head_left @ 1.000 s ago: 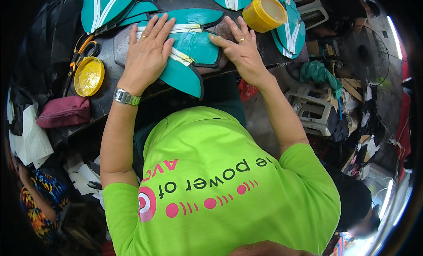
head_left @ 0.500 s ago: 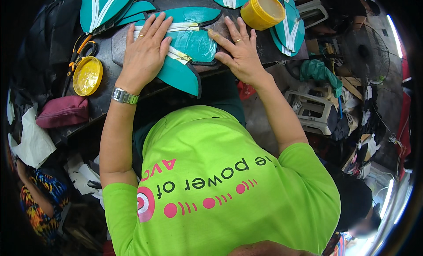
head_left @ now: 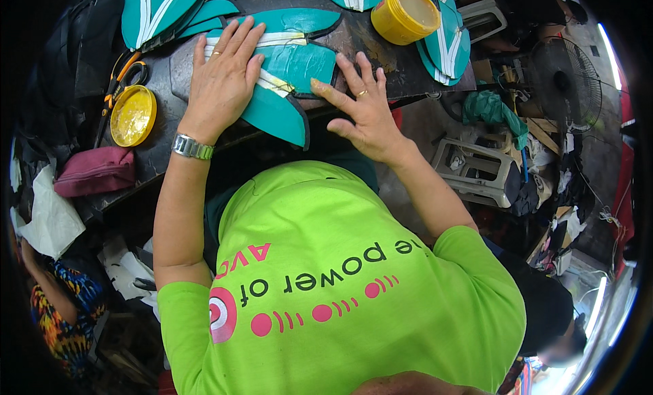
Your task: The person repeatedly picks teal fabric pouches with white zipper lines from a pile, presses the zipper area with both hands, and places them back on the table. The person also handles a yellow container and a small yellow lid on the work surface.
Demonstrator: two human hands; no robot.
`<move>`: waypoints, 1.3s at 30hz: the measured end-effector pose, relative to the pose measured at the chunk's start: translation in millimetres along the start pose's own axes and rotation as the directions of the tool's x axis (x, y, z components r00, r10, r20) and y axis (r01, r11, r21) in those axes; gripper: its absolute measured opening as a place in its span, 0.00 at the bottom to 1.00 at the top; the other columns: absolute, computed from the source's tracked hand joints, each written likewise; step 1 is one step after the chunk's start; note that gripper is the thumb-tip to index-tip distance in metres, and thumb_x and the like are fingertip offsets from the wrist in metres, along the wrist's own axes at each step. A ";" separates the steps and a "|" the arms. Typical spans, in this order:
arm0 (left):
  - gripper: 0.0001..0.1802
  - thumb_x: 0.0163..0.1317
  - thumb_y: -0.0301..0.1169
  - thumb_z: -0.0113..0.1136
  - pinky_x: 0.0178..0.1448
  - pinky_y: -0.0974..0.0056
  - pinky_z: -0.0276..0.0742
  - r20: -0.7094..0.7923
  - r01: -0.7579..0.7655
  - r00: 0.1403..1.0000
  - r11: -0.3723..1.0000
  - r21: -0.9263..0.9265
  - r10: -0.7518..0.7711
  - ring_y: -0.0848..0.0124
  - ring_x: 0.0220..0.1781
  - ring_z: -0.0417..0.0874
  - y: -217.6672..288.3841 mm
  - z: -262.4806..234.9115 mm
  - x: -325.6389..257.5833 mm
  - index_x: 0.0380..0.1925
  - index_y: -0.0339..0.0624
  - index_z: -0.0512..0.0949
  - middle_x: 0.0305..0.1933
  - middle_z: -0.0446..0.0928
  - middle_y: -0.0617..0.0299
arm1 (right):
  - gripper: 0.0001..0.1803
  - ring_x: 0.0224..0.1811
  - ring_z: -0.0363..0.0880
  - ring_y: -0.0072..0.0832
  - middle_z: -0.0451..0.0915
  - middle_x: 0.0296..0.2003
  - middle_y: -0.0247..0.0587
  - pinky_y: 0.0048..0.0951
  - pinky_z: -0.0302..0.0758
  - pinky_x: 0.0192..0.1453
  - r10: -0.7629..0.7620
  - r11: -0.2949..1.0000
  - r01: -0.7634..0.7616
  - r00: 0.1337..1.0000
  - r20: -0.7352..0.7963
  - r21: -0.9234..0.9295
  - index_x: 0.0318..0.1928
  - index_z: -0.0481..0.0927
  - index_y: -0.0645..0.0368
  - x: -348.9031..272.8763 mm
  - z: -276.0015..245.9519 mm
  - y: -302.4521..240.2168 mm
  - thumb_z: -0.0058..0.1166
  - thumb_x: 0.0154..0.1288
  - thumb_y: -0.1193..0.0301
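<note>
Head view: both hands are pressing flat on a teal cut piece at the near edge of the dark surface (head_left: pixel 381 61).

Left hand (head_left: pixel 221 82) is lying palm-down, fingers spread and gripping nothing, over the left part of the teal piece (head_left: pixel 299 65) with its pale strip. Right hand (head_left: pixel 364 106) is resting open just right of it, fingertips touching its right edge. The piece's long axis is running left to right between the hands, its lower tip overhanging toward the person. Left hand is covering more of it. Yellow tub (head_left: pixel 406 14) is standing well beyond the right hand; yellow lid (head_left: pixel 132 114) and scissors (head_left: pixel 122 75) are lying to the left.
</note>
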State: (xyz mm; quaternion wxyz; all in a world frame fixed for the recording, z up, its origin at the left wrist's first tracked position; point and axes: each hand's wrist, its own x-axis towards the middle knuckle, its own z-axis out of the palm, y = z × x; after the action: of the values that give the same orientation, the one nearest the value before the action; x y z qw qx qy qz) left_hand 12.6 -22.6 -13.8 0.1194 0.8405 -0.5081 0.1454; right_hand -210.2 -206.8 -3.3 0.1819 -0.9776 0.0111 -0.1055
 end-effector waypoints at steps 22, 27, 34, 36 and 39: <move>0.28 0.78 0.45 0.39 0.83 0.44 0.40 0.056 0.012 0.998 1.000 0.015 -0.013 0.69 0.83 0.55 -1.3 -0.7 -0.2 0.76 0.61 0.61 0.81 0.59 0.66 | 0.29 0.79 0.51 0.50 0.61 0.75 0.44 0.72 0.44 0.74 -0.015 0.926 -0.067 0.977 -0.213 -0.371 0.68 0.76 0.28 15.3 -6.1 26.2 0.45 0.71 0.39; 0.28 0.79 0.46 0.39 0.84 0.44 0.40 0.064 0.015 0.998 1.000 0.017 -0.016 0.69 0.83 0.55 0.0 -2.2 -0.4 0.76 0.61 0.61 0.81 0.59 0.66 | 0.32 0.80 0.49 0.50 0.58 0.76 0.47 0.74 0.42 0.74 -0.033 0.969 0.001 0.992 -0.125 -0.246 0.70 0.72 0.25 2.3 -6.9 18.0 0.40 0.71 0.35; 0.27 0.77 0.44 0.45 0.81 0.43 0.46 -0.034 0.000 0.999 1.000 0.001 0.000 0.69 0.80 0.61 2.3 1.2 0.0 0.73 0.56 0.66 0.78 0.65 0.65 | 0.44 0.81 0.45 0.52 0.54 0.78 0.48 0.69 0.40 0.76 0.070 0.946 -0.098 0.992 -0.101 -0.308 0.75 0.66 0.44 -9.7 4.7 -22.2 0.49 0.65 0.34; 0.27 0.77 0.45 0.45 0.81 0.43 0.46 -0.037 0.010 0.999 1.000 -0.003 -0.010 0.69 0.80 0.61 2.9 1.7 -0.4 0.73 0.56 0.66 0.78 0.65 0.66 | 0.51 0.82 0.44 0.53 0.54 0.78 0.53 0.70 0.38 0.77 0.073 0.938 -0.105 0.992 -0.108 -0.330 0.76 0.62 0.56 -2.5 4.2 -32.4 0.61 0.59 0.40; 0.27 0.77 0.45 0.45 0.81 0.43 0.46 -0.039 0.021 0.999 1.000 0.017 -0.020 0.69 0.80 0.61 4.2 2.1 -0.8 0.73 0.56 0.66 0.78 0.65 0.66 | 0.54 0.82 0.46 0.53 0.56 0.76 0.60 0.73 0.38 0.77 0.092 0.913 -0.097 0.995 -0.031 -0.396 0.72 0.65 0.64 9.2 1.8 -42.8 0.70 0.52 0.45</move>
State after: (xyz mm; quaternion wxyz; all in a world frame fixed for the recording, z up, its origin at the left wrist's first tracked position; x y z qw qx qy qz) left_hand 8.8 -24.5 -15.9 0.1235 0.8437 -0.4959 0.1645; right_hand -201.5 -166.7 12.2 -0.0150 -0.9918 0.0805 -0.0977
